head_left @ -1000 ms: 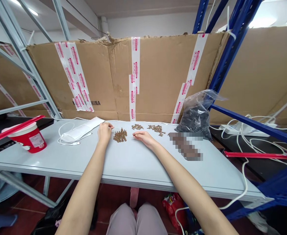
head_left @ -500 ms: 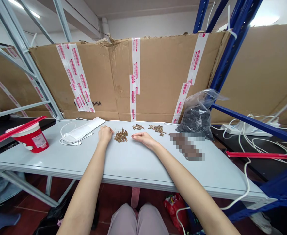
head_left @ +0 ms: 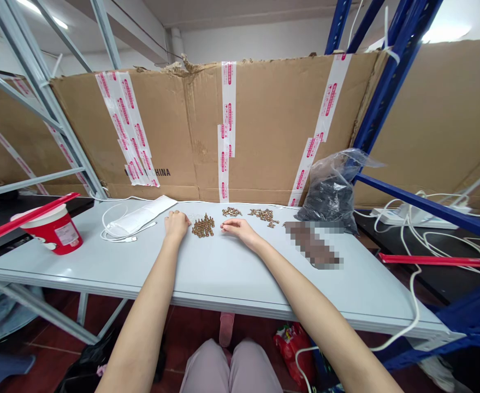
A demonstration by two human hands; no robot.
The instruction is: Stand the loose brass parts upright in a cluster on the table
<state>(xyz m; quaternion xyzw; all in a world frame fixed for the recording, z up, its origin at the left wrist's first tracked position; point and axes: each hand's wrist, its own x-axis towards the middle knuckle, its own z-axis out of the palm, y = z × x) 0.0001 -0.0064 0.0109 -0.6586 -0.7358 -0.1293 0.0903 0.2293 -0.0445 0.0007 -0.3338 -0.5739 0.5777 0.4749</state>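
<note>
A tight group of small brass-coloured metal pieces (head_left: 203,226) stands on the pale grey table (head_left: 223,273), several of them upright with pointed tops. My left hand (head_left: 176,224) rests just left of this group with its fingers curled in; what they hold, if anything, is hidden. On the other side, my right hand (head_left: 240,230) is pinched, its fingertips pointing left at the group and a little apart from it. Anything between those fingertips is too small to make out. Behind my right hand lie a small loose heap (head_left: 231,212) and a wider scatter (head_left: 264,216) of similar brass-coloured pieces.
A clear plastic bag of dark material (head_left: 330,191) stands back right, beside a blurred-out patch (head_left: 313,245). To the left are a white cable (head_left: 112,238), a white sleeve-like packet (head_left: 145,215) and a red cup (head_left: 57,232). Taped cardboard (head_left: 264,131) walls the back.
Hardly anything differs. My right hand's fingers have shifted very slightly, and the whole view has moved a few pixels. My left hand stays beside the group.
</note>
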